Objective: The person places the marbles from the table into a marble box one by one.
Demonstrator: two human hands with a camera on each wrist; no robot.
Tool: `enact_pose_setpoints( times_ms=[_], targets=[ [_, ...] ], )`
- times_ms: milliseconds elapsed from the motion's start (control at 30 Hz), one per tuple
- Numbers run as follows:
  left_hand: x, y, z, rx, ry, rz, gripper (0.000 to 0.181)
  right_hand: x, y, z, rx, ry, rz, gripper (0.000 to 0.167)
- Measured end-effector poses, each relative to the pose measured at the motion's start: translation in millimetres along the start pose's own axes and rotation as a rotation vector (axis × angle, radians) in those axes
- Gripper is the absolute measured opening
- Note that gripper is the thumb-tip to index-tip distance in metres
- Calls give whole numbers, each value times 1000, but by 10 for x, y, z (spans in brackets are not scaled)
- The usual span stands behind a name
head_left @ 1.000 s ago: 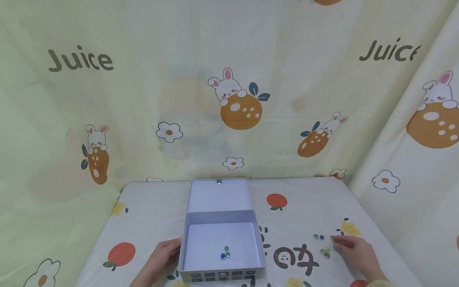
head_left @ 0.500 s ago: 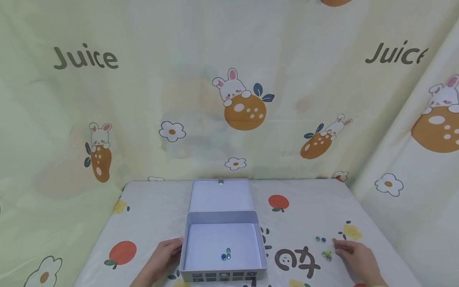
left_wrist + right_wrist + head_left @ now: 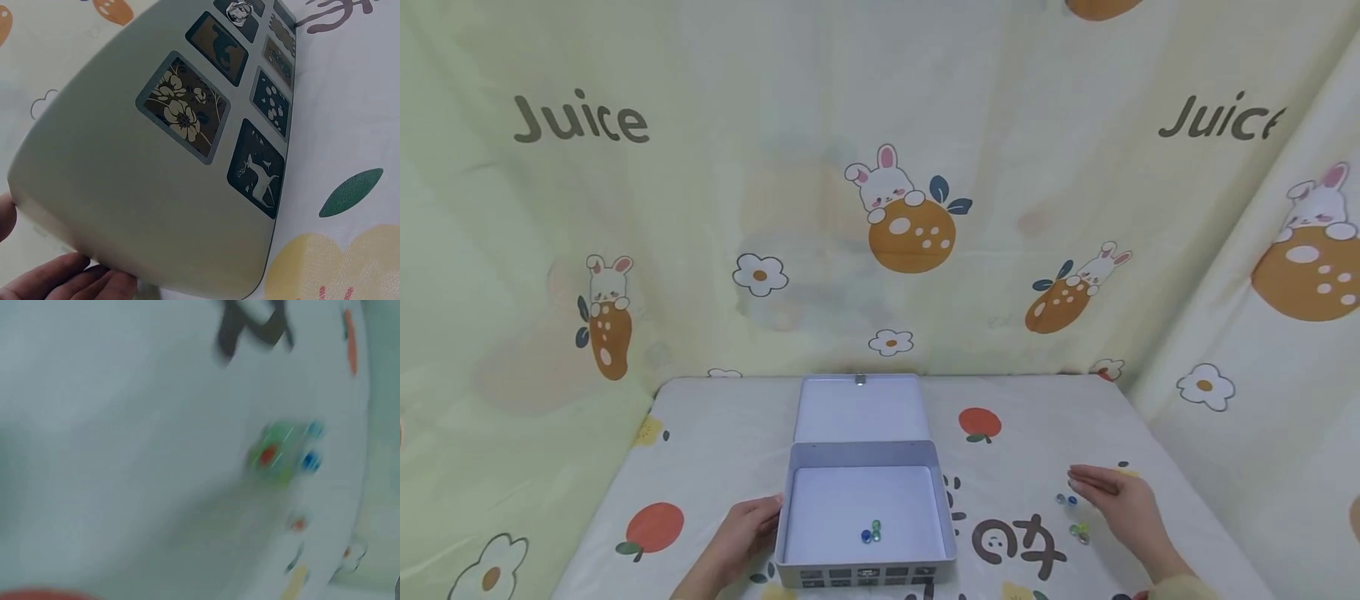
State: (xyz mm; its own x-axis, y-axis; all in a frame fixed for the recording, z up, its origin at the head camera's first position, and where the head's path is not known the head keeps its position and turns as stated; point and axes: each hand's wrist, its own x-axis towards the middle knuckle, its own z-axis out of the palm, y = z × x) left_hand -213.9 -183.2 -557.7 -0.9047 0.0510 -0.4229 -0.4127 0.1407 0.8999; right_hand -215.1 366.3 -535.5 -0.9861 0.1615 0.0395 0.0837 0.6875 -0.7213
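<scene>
A pale metal box [image 3: 786, 533] stands with its lid [image 3: 859, 408] folded back. Inside lie a blue glass marble [image 3: 867, 537] and two green ones. My left hand [image 3: 739, 537] rests against the box's left wall; in the left wrist view, its fingers [image 3: 81, 278] touch the side past the front corner. On the right, my right hand [image 3: 1123, 508] is raised over the cloth, fingertips close together. Whether they pinch anything cannot be seen. Near it lie a green-yellow marble cluster [image 3: 1079, 533] and two bluish marbles [image 3: 1066, 500]. A clear marble with orange [image 3: 299, 522] appears in the blurred right wrist view.
A printed cloth [image 3: 715, 442] covers the table. A curtain [image 3: 700, 167] hangs behind the far edge, with more curtain at both sides. The box stands near the front, its front panel [image 3: 868, 575] bearing small pictures and a latch.
My right hand has risen and moved forward and left, away from where its fingertips were at a small marble right of the cluster. The left hand stays against the box.
</scene>
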Motion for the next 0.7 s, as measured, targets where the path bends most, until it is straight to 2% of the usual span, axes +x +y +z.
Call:
enact_pose_setpoints(
  times_ms=[100, 233, 400, 467, 567, 700],
  targets=[
    [0, 3, -12, -5, -5, 2, 55, 47, -322, 134, 125, -28, -36, 35],
    [1, 2, -12, -16, -16, 9, 55, 105, -742, 393, 236, -89, -73, 34],
    [12, -5, -7, -24, -33, 12, 56, 151, -1195, 782, 337, -183, -193, 31],
    [21, -14, -7, -22, -36, 14, 56, 145, -1363, 912, 354, -223, -229, 30],
    [33, -24, -10, -14, -39, 18, 55, 118, -1594, 1074, 342, -255, -243, 27],
    [33, -18, -22, -8, -37, 21, 56, 98, -1777, 1212, 322, -281, -245, 26]
  ],
)
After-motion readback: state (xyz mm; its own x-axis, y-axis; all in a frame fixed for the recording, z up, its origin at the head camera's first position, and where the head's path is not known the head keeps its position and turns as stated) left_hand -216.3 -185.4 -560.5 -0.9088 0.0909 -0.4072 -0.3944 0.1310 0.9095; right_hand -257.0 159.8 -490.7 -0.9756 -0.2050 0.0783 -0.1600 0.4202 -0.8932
